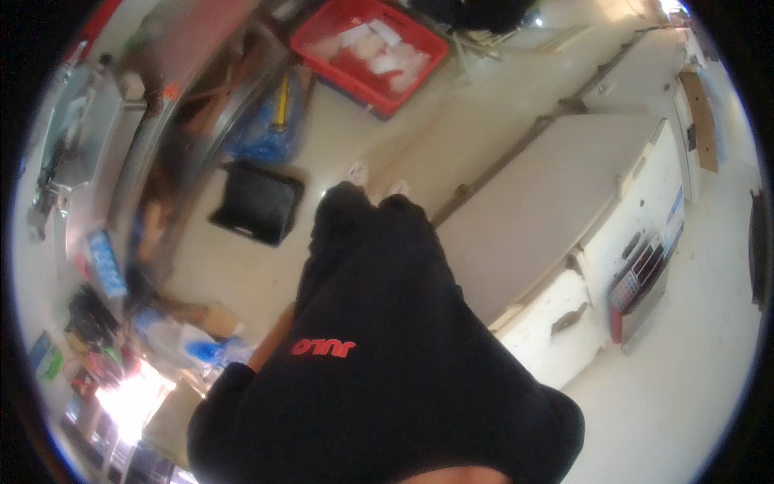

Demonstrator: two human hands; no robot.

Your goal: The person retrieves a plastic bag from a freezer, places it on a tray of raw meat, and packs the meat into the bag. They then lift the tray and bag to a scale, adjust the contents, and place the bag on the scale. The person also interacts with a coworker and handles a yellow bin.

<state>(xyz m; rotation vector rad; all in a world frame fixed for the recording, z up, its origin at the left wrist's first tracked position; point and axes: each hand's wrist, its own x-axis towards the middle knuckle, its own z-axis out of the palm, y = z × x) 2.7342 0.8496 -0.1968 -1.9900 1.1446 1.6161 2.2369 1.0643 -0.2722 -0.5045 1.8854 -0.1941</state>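
Observation:
Neither of my hands is in view; only a bare forearm shows beside the dark shirt at the left. Below me are my dark trousers and the tips of light shoes on the floor. On the floor left of my legs lies a black plastic crate point(259, 202). Farther ahead stands a red plastic tub point(372, 109) holding whitish pieces that I cannot make out. Between the two is a blue plastic bag point(266, 134) with a yellow strip on it point(282, 103).
A long grey-topped white counter point(544, 199) runs close along the right, with a digital scale point(644, 272) at its far side. Metal-edged tables point(106, 133) line the left. A blue and white box point(107, 263) and mixed bags lie at the lower left.

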